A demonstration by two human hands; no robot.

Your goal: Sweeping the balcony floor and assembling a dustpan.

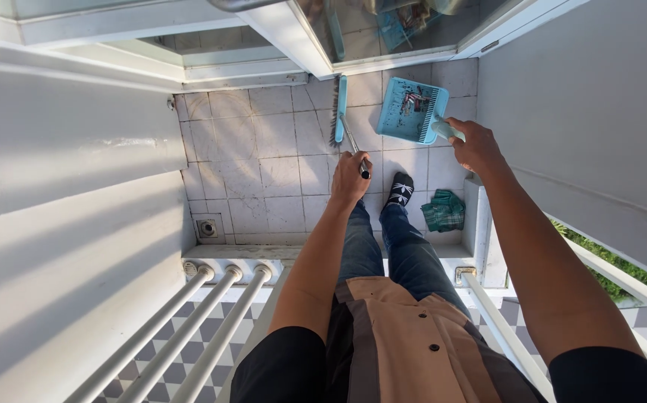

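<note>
Spreading below, the pale tiled floor carries a blue dustpan holding debris, its handle wrapped in the closed right hand; beside it a blue broom rests bristles-down, its thin handle clenched in the left hand, near a green cloth

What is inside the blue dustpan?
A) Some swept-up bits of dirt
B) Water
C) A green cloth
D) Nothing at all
A: the dustpan, held by the right hand, has dark bits of debris in it; the green cloth lies on the floor, apart from it.
</note>
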